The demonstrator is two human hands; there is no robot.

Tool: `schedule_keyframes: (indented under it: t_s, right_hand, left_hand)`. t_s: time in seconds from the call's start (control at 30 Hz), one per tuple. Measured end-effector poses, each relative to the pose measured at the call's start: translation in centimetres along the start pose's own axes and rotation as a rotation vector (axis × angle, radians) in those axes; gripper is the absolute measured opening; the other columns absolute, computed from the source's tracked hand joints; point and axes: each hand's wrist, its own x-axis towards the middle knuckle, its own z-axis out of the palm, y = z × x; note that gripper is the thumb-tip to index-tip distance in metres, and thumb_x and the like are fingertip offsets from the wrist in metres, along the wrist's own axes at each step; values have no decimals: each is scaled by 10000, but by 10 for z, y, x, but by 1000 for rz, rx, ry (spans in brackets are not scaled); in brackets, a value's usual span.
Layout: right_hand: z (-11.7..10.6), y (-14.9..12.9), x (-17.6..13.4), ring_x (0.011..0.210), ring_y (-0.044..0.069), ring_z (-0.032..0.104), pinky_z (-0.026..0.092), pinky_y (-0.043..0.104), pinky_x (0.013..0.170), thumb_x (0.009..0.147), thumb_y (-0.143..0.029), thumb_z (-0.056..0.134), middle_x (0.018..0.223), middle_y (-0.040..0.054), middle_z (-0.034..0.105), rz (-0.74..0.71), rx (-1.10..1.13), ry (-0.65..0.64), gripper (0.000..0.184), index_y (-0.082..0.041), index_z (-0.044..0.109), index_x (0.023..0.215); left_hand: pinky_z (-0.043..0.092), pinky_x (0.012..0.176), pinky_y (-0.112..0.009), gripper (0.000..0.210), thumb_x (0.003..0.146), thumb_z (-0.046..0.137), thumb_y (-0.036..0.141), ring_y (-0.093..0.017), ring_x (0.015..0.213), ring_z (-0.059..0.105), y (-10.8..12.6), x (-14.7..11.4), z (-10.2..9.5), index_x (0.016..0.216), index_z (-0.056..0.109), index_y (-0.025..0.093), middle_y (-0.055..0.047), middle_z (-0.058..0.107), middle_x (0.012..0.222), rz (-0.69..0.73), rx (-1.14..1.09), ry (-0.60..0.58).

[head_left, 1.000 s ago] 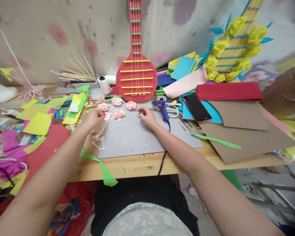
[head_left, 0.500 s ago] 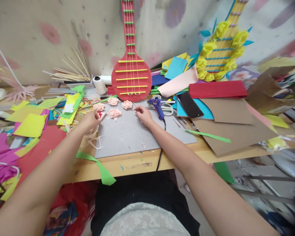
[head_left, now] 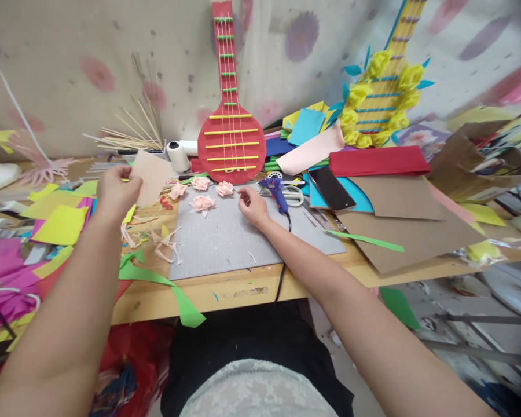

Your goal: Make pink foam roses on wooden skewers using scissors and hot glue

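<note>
My left hand point(head_left: 118, 190) is raised over the left part of the table, pinching a pale pink sheet of paper point(head_left: 151, 176) by its left edge. My right hand point(head_left: 252, 207) rests on the grey cutting mat point(head_left: 226, 246), fingers closed on what looks like a thin stick point(head_left: 237, 191), mostly hidden. Several pink paper roses point(head_left: 202, 202) sit together at the mat's upper left, between my hands. Just right of my right hand lies a blue glue gun point(head_left: 278, 191) with a black cord.
A red paper lute point(head_left: 231, 145) leans on the wall behind the mat, and a yellow flowered one point(head_left: 380, 104) stands to its right. Coloured paper scraps point(head_left: 63, 223) cover the left side. A phone point(head_left: 331, 188) and brown cardboard point(head_left: 410, 240) lie on the right.
My left hand has moved up and left from beside the roses, and the pale pink sheet is now lifted in it. My right hand stays almost in place.
</note>
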Motion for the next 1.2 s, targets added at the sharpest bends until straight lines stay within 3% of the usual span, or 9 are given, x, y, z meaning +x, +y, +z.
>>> schedule_keyframes:
  t_s: [0.07,0.13,0.2,0.33,0.43,0.57,0.7,0.9,1.2]
  right_hand:
    - [-2,-5,3,797,146,557,447,295,767,682,-198,462,893,26,592,55,118,-15,257,-214,531,929]
    - [-6,-14,5,911,157,567,454,308,807,690,-231,493,994,41,597,149,326,-94,294,-221,514,983]
    - [-11,-24,5,992,168,565,462,328,825,717,-296,512,1094,45,588,256,540,-222,373,-243,480,1085]
    - [-20,-34,-2,975,204,587,482,366,811,736,-483,511,1041,68,630,307,744,-404,454,-222,498,1107]
    - [-23,-24,-5,892,224,609,491,391,791,632,-516,623,930,70,661,302,796,-386,513,-203,532,1028]
    - [-24,-5,-1,858,205,610,471,385,832,499,-418,738,906,48,664,312,769,-227,529,-198,548,941]
    - [-22,-2,-3,885,196,589,460,365,831,545,-441,699,933,43,647,241,670,-100,447,-187,564,889]
    - [-17,-11,-15,863,175,568,460,305,775,628,-440,624,908,28,612,192,583,-104,362,-208,543,894]
    - [-12,-12,-8,921,172,557,451,305,842,669,-231,524,945,19,608,254,493,-26,230,-230,526,899]
  left_hand:
    - [380,646,-206,301,653,459,109,-58,629,451,16,-10,2,912,608,77,2,587,778,-12,-325,2]
    - [377,601,-201,220,624,478,114,-56,578,438,34,-28,12,822,573,105,24,531,675,-102,-643,-167]
    - [389,569,-223,166,585,508,124,-71,534,436,48,-49,32,747,536,137,27,499,614,-168,-820,-411]
    - [426,560,-247,179,551,569,186,-108,567,523,58,-83,86,725,534,168,22,537,612,-185,-1062,-605]
    - [456,598,-255,236,520,633,224,-149,682,593,54,-95,118,736,553,170,8,608,681,-230,-1125,-604]
    - [469,646,-273,313,538,670,324,-171,748,613,50,-101,131,786,564,163,-10,641,744,-268,-1147,-591]
    - [466,735,-302,410,588,670,442,-171,811,608,44,-103,132,870,560,165,-43,646,870,-169,-1136,-574]
    - [437,786,-294,466,523,741,427,-165,829,571,36,-109,151,825,464,204,-30,605,855,-14,-1082,-468]
    - [406,813,-292,223,735,553,387,-177,863,527,45,-116,167,849,481,209,-28,560,857,48,-917,-374]
